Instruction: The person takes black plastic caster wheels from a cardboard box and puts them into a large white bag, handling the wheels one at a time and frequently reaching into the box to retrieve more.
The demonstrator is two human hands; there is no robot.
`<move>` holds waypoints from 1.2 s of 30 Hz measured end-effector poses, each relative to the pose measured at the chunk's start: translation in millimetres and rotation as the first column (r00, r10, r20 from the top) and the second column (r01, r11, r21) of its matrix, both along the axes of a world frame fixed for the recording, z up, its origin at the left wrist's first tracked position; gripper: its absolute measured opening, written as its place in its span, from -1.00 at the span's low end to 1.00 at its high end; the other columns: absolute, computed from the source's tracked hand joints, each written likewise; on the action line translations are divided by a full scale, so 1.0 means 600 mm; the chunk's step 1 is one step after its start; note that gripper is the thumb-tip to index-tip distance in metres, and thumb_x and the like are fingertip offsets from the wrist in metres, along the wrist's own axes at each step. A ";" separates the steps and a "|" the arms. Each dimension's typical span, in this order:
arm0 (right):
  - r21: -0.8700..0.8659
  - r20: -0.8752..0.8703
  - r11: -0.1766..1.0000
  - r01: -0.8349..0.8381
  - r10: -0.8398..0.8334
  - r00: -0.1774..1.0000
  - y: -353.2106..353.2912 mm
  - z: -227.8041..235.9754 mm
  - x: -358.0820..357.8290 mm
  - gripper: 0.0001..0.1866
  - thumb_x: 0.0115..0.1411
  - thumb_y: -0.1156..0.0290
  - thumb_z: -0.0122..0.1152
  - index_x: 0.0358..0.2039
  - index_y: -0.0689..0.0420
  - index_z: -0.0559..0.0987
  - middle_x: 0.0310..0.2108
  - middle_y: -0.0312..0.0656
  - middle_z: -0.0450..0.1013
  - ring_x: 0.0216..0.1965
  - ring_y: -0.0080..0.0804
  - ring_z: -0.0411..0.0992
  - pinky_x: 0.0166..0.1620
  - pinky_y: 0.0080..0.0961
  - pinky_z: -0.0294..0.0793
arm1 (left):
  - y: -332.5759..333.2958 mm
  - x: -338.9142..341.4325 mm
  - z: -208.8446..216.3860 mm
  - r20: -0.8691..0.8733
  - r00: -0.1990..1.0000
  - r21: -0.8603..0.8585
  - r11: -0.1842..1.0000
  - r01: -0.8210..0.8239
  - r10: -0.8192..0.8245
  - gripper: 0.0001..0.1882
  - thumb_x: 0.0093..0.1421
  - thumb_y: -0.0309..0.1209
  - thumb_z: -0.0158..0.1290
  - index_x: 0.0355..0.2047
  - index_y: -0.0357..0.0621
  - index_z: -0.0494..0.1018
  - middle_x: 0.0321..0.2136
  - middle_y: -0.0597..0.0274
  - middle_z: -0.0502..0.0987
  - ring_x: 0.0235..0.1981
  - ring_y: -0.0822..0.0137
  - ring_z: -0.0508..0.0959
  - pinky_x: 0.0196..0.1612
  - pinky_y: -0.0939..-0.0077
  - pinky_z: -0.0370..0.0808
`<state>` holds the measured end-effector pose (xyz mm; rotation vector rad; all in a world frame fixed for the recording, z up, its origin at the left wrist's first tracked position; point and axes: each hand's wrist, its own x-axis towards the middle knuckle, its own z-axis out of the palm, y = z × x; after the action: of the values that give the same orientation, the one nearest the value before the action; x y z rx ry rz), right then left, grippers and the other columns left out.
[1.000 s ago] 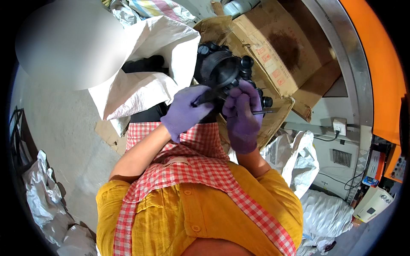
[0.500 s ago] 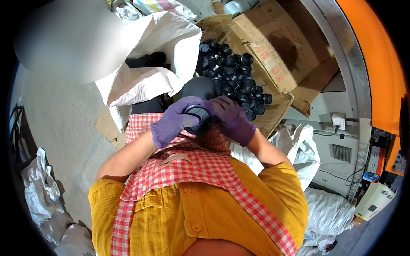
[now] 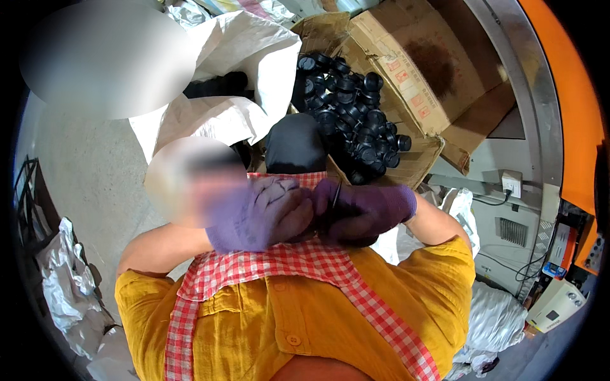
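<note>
**Purple gloves come together over the checked apron**

And there they were, the left hand (image 3: 264, 214) and the right hand (image 3: 372, 211), meeting at the middle in purple gloves! The right hand was curled closed on a black piece (image 3: 361, 242), its dark edge showing at 6 o'clock under the glove. The left hand pressed in from 9 o'clock with its fingers bent, but blur and overlap left no telling whether it gripped the piece too. Most of that piece sat hidden behind the gloves, just in front of the red-and-white checked apron (image 3: 279, 259), with the yellow shirt (image 3: 375, 289) below at 6 o'clock.

Straight up at 12 o'clock, a black-clad knee (image 3: 295, 145) poked out beyond the gloves. Over to 1 o'clock, what a heap: round black parts (image 3: 346, 117) lay piled in an open cardboard box (image 3: 406, 95), its flaps spread wide. At 11 o'clock a white woven sack (image 3: 270, 63) gaped open, dark contents (image 3: 222, 84) inside. A blurred patch covered the spot beside the left glove, at 10 o'clock.

Farther out, an orange panel (image 3: 562, 82) curved along 2 o'clock, a white socket block (image 3: 511, 184) stood at 3 o'clock, and a bulging white bag (image 3: 495, 314) slumped at 4. Crumpled white bags (image 3: 70, 298) lined the grey floor (image 3: 95, 171) around 8 o'clock.
</note>
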<state>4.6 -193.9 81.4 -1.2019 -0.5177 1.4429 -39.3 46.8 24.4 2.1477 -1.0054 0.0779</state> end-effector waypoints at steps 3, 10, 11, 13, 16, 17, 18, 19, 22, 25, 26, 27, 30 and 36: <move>-0.226 -0.207 0.973 -0.052 0.004 0.978 -0.043 0.019 0.039 -0.55 0.09 0.51 0.15 -0.02 0.16 0.23 -0.40 -0.23 0.38 -0.44 -0.53 0.38 -0.43 -0.55 0.40 | 0.081 0.004 0.017 -0.120 0.992 0.176 0.983 0.052 -0.031 -0.54 -0.02 -0.50 0.11 -0.05 -0.28 0.40 -0.11 0.10 0.45 -0.08 0.18 0.45 -0.06 0.39 0.40; 0.489 -0.189 0.603 0.630 -0.633 0.751 -0.032 -0.083 0.084 -0.74 0.08 0.43 0.10 -0.23 0.29 0.47 -0.43 -0.12 0.46 -0.40 -0.40 0.42 -0.28 -0.52 0.41 | 0.020 0.091 0.052 -0.798 0.576 -0.478 0.767 -0.428 -0.177 -0.43 0.12 -0.46 0.06 0.15 -0.27 0.20 0.09 0.11 0.30 0.10 0.28 0.32 0.16 0.45 0.21; 0.589 -0.369 0.443 0.676 -0.596 0.713 0.001 -0.095 0.087 -0.76 0.08 0.45 0.08 -0.25 0.29 0.49 -0.41 -0.11 0.47 -0.38 -0.40 0.42 -0.27 -0.52 0.41 | -0.017 0.093 0.047 -0.869 0.308 -0.495 0.669 -0.555 -0.387 -0.39 0.11 -0.38 0.07 0.17 -0.26 0.18 0.07 0.16 0.30 0.09 0.31 0.31 0.15 0.49 0.20; 0.384 -0.258 0.410 0.827 -0.812 0.523 0.039 -0.077 0.100 -0.78 0.08 0.48 0.07 -0.25 0.27 0.51 -0.38 -0.12 0.48 -0.36 -0.42 0.42 -0.24 -0.53 0.41 | -0.066 0.105 0.025 -0.734 0.253 -0.633 0.500 -0.591 -0.630 -0.38 0.09 -0.29 0.07 0.13 -0.25 0.20 -0.02 0.23 0.33 0.00 0.39 0.33 0.09 0.53 0.24; 0.462 0.360 0.322 0.826 -0.920 0.157 0.046 -0.131 0.152 -0.81 0.09 0.51 0.07 -0.27 0.24 0.54 -0.33 -0.14 0.49 -0.29 -0.43 0.44 -0.19 -0.50 0.43 | -0.095 0.133 0.003 -0.847 0.245 -0.491 0.519 -0.700 -0.472 -0.47 0.04 -0.41 0.07 0.05 -0.23 0.27 -0.13 0.26 0.40 -0.09 0.38 0.40 -0.02 0.48 0.35; 0.545 0.562 0.342 0.766 -0.827 -0.031 0.046 -0.163 0.168 -0.82 0.10 0.52 0.07 -0.28 0.23 0.55 -0.31 -0.15 0.50 -0.26 -0.43 0.45 -0.18 -0.49 0.43 | -0.095 0.147 -0.001 -0.912 0.252 -0.402 0.588 -0.702 -0.323 -0.47 0.00 -0.46 0.08 0.03 -0.20 0.29 -0.17 0.25 0.42 -0.12 0.34 0.42 -0.06 0.46 0.38; 0.474 0.561 0.363 0.802 -0.827 0.043 0.043 -0.180 0.172 -0.83 0.09 0.52 0.11 -0.29 0.18 0.57 -0.26 -0.14 0.51 -0.21 -0.35 0.48 -0.13 -0.44 0.44 | -0.094 0.159 -0.005 -0.951 0.257 -0.307 0.649 -0.696 -0.174 -0.47 -0.03 -0.52 0.09 0.02 -0.17 0.30 -0.20 0.24 0.43 -0.15 0.31 0.44 -0.10 0.43 0.41; 0.490 0.746 0.370 0.789 -0.647 -0.160 0.036 -0.207 0.183 -0.83 0.08 0.50 0.12 -0.29 0.17 0.58 -0.24 -0.12 0.51 -0.21 -0.32 0.49 -0.13 -0.42 0.45 | -0.091 0.165 -0.013 -0.825 0.561 -0.344 0.727 -0.595 0.069 -0.44 -0.09 -0.57 0.09 0.01 -0.14 0.33 -0.23 0.21 0.43 -0.19 0.27 0.45 -0.14 0.41 0.42; 0.398 0.917 0.282 0.873 -0.139 -0.373 -0.034 -0.325 0.241 -0.81 0.07 0.39 0.15 -0.29 0.13 0.58 -0.22 -0.08 0.50 -0.22 -0.21 0.49 -0.15 -0.38 0.46 | -0.076 0.162 0.009 -0.232 0.911 -0.175 0.906 -0.385 0.342 -0.42 -0.22 -0.72 0.09 -0.10 -0.09 0.43 -0.21 -0.01 0.45 -0.29 0.04 0.45 -0.24 0.39 0.42; -0.157 0.923 0.065 0.985 -0.344 0.170 -0.108 -0.490 0.301 -0.70 0.12 0.17 0.09 -0.27 0.10 0.58 -0.32 -0.07 0.51 -0.24 -0.12 0.48 -0.19 -0.33 0.45 | -0.023 0.185 0.011 -0.181 0.848 -0.083 0.851 -0.518 0.498 -0.37 -0.25 -0.71 0.10 -0.05 -0.12 0.39 -0.17 0.02 0.45 -0.16 -0.01 0.45 -0.06 0.29 0.41; -0.174 0.883 0.114 0.978 -0.422 0.206 -0.117 -0.564 0.314 -0.69 0.14 0.16 0.06 -0.28 0.10 0.57 -0.35 -0.06 0.50 -0.25 -0.10 0.48 -0.21 -0.31 0.45 | -0.019 0.206 0.019 -0.254 0.677 0.109 0.716 -0.690 0.691 -0.37 -0.16 -0.65 0.10 0.02 -0.11 0.35 -0.02 -0.01 0.37 0.01 0.01 0.38 0.07 0.28 0.34; -0.244 0.861 0.168 0.955 -0.415 0.293 -0.098 -0.597 0.324 -0.69 0.14 0.16 0.05 -0.27 0.10 0.56 -0.33 -0.05 0.49 -0.24 -0.09 0.47 -0.20 -0.31 0.45 | 0.000 0.222 0.009 -0.172 0.622 0.251 0.645 -0.722 0.764 -0.39 -0.04 -0.54 0.10 0.09 -0.08 0.29 0.14 -0.09 0.20 0.14 0.01 0.27 0.12 0.28 0.29; -0.347 0.866 0.269 0.899 -0.276 0.417 -0.025 -0.657 0.356 -0.69 0.16 0.18 0.01 -0.24 0.10 0.55 -0.27 -0.05 0.46 -0.21 -0.09 0.46 -0.18 -0.31 0.44 | 0.019 0.221 -0.041 -0.128 0.659 0.377 0.651 -0.659 0.741 -0.37 0.02 -0.40 0.12 0.14 -0.08 0.23 0.24 -0.19 -0.02 0.23 -0.12 0.12 0.17 0.21 0.24; -0.516 0.786 0.363 0.776 -0.158 0.597 0.039 -0.748 0.380 -0.68 0.19 0.21 -0.06 -0.18 0.11 0.52 -0.14 -0.05 0.40 -0.16 -0.07 0.44 -0.14 -0.30 0.44 | -0.004 0.192 -0.094 -0.272 0.804 0.248 0.846 -0.472 0.529 -0.44 -0.07 -0.41 0.18 0.00 -0.20 0.36 0.16 -0.19 0.15 0.12 -0.16 0.28 0.10 0.15 0.31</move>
<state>232.4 -170.2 -367.6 -2.4415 0.2565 0.6071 75.8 44.4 -31.8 2.4299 -0.2328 -0.1183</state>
